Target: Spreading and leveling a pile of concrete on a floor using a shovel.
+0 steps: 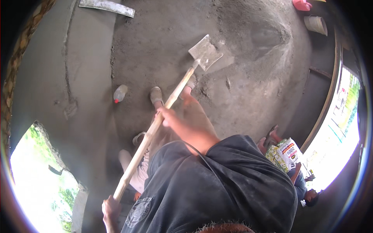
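Note:
My left hand is wrapped round the upper end of a long pale wooden shovel handle at the lower left. My right hand grips the same handle farther down, across my legs. The handle slants toward the upper right and ends in a square, dust-covered metal blade, low over the grey, dusty floor just beyond my sandalled feet. A shallow hollow in loose grey material lies to the upper right of the blade.
A plastic bottle with red cap lies left of my feet; a flat board lies above it. A bucket and pink container are upper right. A co-worker with a printed sack is at right, another person behind the handle.

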`<state>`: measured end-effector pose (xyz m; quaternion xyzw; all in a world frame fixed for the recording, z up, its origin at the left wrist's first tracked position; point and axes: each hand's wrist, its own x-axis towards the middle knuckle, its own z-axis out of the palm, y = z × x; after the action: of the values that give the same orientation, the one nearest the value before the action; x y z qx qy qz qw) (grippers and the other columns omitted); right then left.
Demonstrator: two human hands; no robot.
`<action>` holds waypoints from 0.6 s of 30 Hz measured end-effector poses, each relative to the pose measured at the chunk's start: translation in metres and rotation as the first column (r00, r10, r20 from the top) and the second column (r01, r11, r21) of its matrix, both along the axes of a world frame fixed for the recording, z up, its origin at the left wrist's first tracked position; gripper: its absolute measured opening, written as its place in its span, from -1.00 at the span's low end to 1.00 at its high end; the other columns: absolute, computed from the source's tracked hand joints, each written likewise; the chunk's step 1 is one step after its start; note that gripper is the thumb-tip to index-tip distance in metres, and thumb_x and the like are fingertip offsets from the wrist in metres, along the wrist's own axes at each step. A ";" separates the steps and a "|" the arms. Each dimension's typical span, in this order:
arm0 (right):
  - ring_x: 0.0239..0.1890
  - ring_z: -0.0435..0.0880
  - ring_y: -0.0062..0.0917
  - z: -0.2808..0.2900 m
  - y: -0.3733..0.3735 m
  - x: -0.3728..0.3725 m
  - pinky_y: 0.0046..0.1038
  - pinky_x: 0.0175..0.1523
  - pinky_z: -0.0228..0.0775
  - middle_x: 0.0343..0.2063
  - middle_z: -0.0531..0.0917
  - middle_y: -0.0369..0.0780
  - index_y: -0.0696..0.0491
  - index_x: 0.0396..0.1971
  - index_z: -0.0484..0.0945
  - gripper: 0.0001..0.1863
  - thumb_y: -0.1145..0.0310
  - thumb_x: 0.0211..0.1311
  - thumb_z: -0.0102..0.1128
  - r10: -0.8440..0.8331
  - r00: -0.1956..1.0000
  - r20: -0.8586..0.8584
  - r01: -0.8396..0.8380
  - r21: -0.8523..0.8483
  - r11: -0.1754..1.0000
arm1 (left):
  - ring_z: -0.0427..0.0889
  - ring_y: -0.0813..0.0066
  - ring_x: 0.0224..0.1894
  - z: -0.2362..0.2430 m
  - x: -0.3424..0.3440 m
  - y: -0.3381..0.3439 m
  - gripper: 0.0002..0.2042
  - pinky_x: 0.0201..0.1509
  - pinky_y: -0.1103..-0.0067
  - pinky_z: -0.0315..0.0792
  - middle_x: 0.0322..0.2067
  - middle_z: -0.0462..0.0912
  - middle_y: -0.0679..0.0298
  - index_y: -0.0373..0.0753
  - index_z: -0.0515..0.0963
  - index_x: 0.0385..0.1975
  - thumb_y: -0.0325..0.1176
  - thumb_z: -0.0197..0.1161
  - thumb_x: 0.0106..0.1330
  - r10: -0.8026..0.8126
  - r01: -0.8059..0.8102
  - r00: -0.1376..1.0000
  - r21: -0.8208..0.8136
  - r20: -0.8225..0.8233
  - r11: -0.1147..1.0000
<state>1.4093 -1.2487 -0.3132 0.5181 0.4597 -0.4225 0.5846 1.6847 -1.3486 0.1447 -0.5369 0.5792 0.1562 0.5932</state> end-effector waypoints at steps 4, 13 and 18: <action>-0.41 0.62 -0.31 -0.051 0.032 -0.142 -0.12 -0.27 0.55 -0.47 0.57 -0.15 0.14 -0.25 0.54 -0.82 0.37 0.23 0.22 -0.074 0.978 -0.193 0.087 0.058 0.995 | 0.70 -0.06 -0.27 -0.073 -0.089 0.021 -0.79 -0.12 0.17 0.57 -0.42 0.67 -0.11 -0.27 0.51 -0.32 -0.40 0.18 0.03 -0.001 0.015 0.982 0.070 -0.189 0.997; -0.51 0.47 -0.34 0.065 0.059 -0.190 -0.16 -0.31 0.44 -0.58 0.41 -0.17 0.08 -0.40 0.36 -0.85 0.45 0.09 0.16 -0.242 0.935 -0.259 0.214 -0.131 0.968 | 0.69 -0.03 -0.31 -0.127 -0.007 0.080 -0.77 -0.16 0.16 0.53 -0.39 0.68 -0.02 -0.18 0.52 -0.18 -0.36 0.10 0.16 -0.107 0.101 0.917 -0.036 -0.384 0.994; -0.56 0.40 -0.40 0.117 0.073 -0.256 -0.19 -0.31 0.37 -0.66 0.34 -0.29 -0.03 -0.57 0.33 -0.83 0.35 0.11 0.13 -0.461 0.842 -0.281 0.269 -0.522 0.809 | 0.65 0.09 -0.31 -0.162 -0.023 0.074 -0.70 -0.23 0.20 0.51 -0.40 0.62 0.14 -0.16 0.53 -0.15 -0.39 0.21 0.07 -0.301 0.095 0.633 -0.314 -0.714 0.945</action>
<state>1.1535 -1.1759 -0.1961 0.3474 0.3426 -0.7212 0.4916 1.6615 -1.2748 -0.0170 -0.4256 0.8427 0.2245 0.2414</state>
